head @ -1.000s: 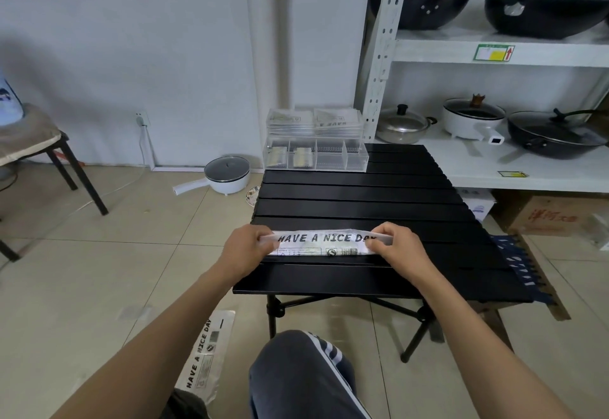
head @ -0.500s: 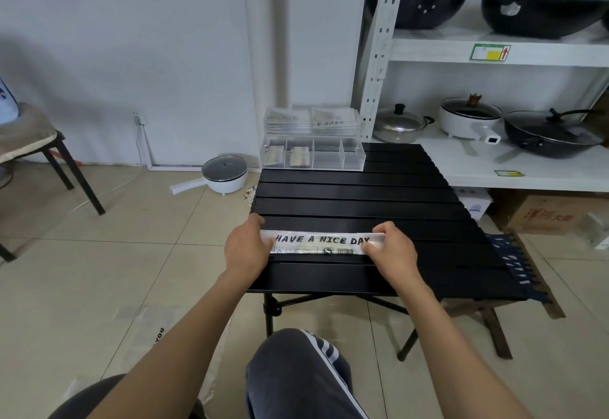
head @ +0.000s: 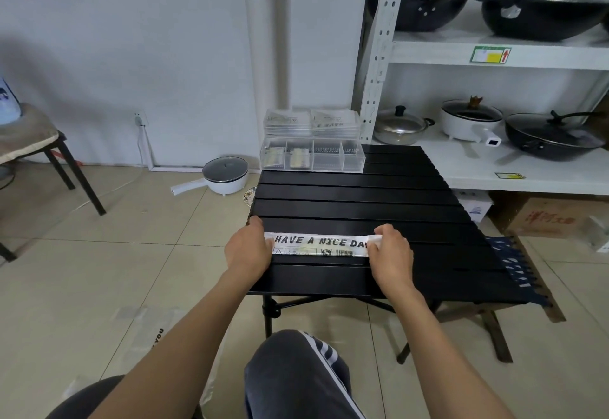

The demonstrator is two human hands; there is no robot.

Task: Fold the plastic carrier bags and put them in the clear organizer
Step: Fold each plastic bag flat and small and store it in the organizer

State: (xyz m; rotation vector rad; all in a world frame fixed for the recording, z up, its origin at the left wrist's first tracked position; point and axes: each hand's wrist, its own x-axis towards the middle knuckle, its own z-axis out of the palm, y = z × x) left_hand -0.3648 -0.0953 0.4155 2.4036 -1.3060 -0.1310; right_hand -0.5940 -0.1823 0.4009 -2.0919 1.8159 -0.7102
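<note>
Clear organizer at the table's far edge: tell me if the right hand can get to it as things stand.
Probably yes. The black slatted table lies bare between the right hand and the clear organizer, but that hand holds the folded bag strip.

You are looking at a black slatted folding table (head: 356,194) standing on a tiled floor (head: 99,270). At eleven o'clock a white electric pot (head: 225,175) with a glass lid is sitting on the floor by the wall, and at nine o'clock a cushioned stool (head: 29,136) is standing. At one to two o'clock a white shelf rack (head: 494,55) is holding black woks (head: 540,13), a steel pot (head: 400,125) and a white pot (head: 469,121). A cardboard box (head: 547,217) is sitting under the rack.
</note>
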